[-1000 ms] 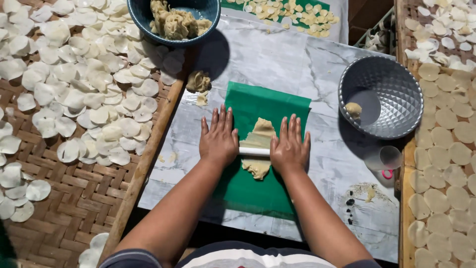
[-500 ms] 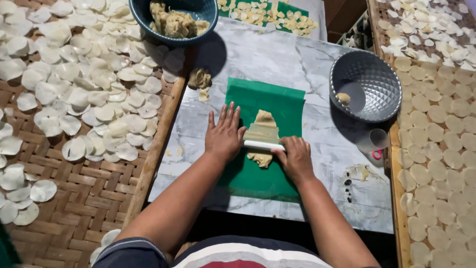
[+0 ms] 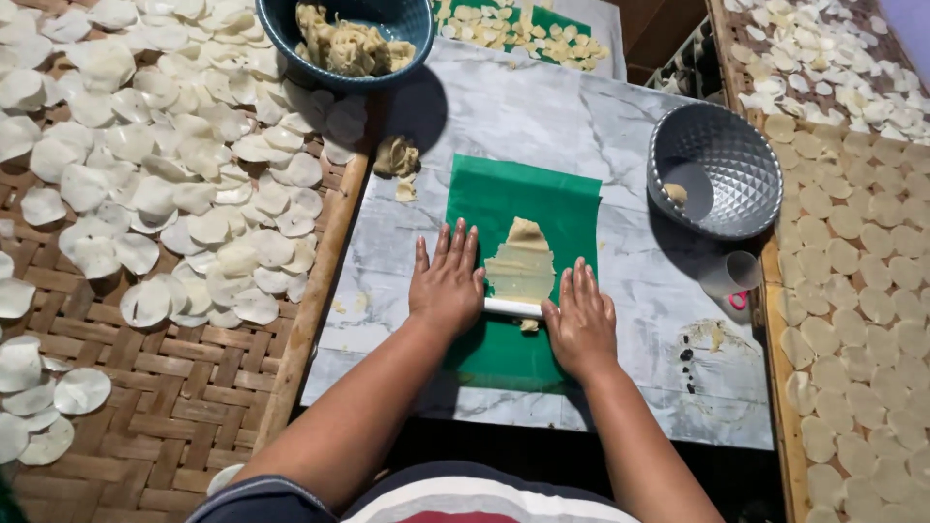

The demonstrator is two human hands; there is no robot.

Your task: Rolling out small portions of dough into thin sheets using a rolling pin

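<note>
Rolling step: left hand (image 3: 448, 288) and right hand (image 3: 581, 323), fingers flat and together, press white roller (image 3: 512, 308) over dough (image 3: 521, 265) on green sheet (image 3: 504, 194). Next move needs even pressure.

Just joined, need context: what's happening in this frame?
A person presses both palms on a white rolling pin, left hand and right hand at its ends, flattening a thin sheet of dough on a green mat laid over a marble-patterned board. A dark bowl of dough lumps sits above, a faceted metal bowl to the right. Thin round discs lie spread on the woven tray beside the board.
</note>
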